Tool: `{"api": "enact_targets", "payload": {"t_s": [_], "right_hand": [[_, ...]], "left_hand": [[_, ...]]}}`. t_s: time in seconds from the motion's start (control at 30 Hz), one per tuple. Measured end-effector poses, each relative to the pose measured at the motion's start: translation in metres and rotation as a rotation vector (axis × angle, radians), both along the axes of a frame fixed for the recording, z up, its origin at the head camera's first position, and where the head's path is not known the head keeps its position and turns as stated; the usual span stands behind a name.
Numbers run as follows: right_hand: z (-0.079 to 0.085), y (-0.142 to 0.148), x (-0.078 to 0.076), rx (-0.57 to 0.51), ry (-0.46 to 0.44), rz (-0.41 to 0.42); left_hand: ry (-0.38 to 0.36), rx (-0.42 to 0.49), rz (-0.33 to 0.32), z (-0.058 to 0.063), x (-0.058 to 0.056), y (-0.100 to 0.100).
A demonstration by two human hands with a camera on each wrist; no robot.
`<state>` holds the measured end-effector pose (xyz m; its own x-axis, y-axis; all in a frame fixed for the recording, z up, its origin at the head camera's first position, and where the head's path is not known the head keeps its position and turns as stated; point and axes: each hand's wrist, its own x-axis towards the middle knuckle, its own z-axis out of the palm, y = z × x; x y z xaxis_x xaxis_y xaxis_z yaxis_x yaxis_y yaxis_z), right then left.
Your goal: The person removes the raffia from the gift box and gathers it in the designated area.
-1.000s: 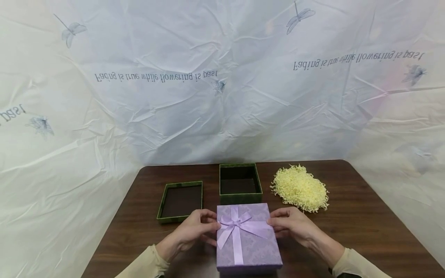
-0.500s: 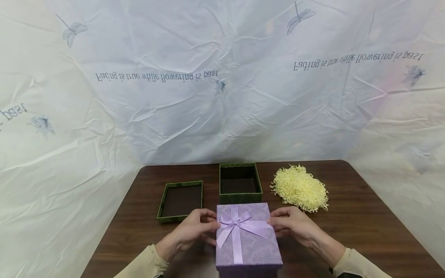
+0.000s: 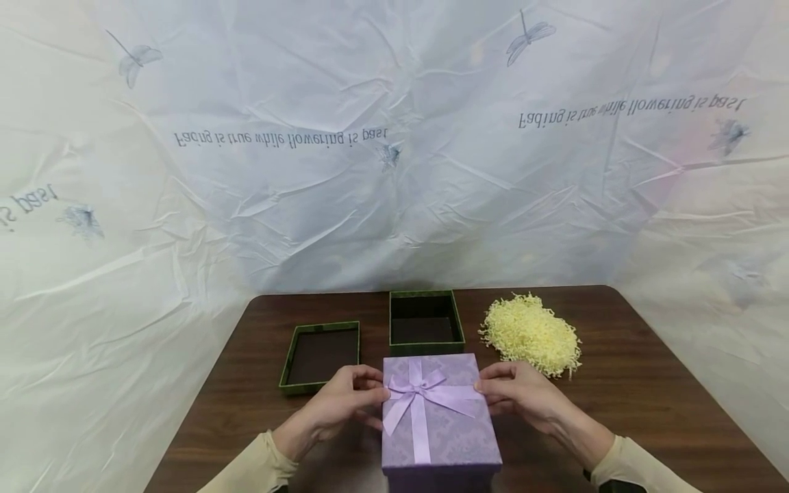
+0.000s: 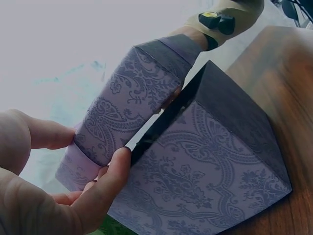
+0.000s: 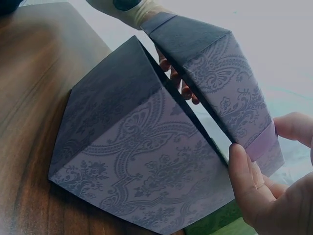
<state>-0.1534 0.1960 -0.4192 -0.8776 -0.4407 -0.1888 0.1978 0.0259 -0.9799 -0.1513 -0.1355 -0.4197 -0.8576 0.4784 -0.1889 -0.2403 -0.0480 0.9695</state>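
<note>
A purple patterned gift box stands at the table's near edge. Its lid (image 3: 450, 431), tied with a lilac ribbon bow (image 3: 418, 394), is raised off the box base (image 4: 205, 181). A dark gap shows between lid (image 4: 137, 107) and base in the left wrist view. My left hand (image 3: 364, 394) pinches the lid's left edge, thumb (image 4: 105, 186) under the rim. On the other side my right hand (image 3: 496, 390) pinches the right edge. The right wrist view shows the lid (image 5: 220, 73) tilted above the base (image 5: 142, 166), with my right thumb (image 5: 247, 186) at its rim.
An open green box (image 3: 425, 349) sits behind the purple one, with its shallow green lid (image 3: 290, 356) upturned to the left. A heap of pale yellow shredded paper (image 3: 531, 333) lies at the back right. The brown table (image 3: 647, 397) is walled by crinkled printed sheeting (image 3: 394, 171).
The purple lid has risen a little off its base, both hands still holding its sides. Nothing else on the table has moved.
</note>
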Motion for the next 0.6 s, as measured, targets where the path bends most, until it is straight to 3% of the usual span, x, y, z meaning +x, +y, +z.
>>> {"api": "enact_targets", "payload": {"t_s": [0.6], "right_hand": [[0.026, -0.003, -0.005, -0.022, 0.043, -0.057]], "left_hand": [[0.108, -0.042, 0.050, 0.023, -0.006, -0.001]]}}
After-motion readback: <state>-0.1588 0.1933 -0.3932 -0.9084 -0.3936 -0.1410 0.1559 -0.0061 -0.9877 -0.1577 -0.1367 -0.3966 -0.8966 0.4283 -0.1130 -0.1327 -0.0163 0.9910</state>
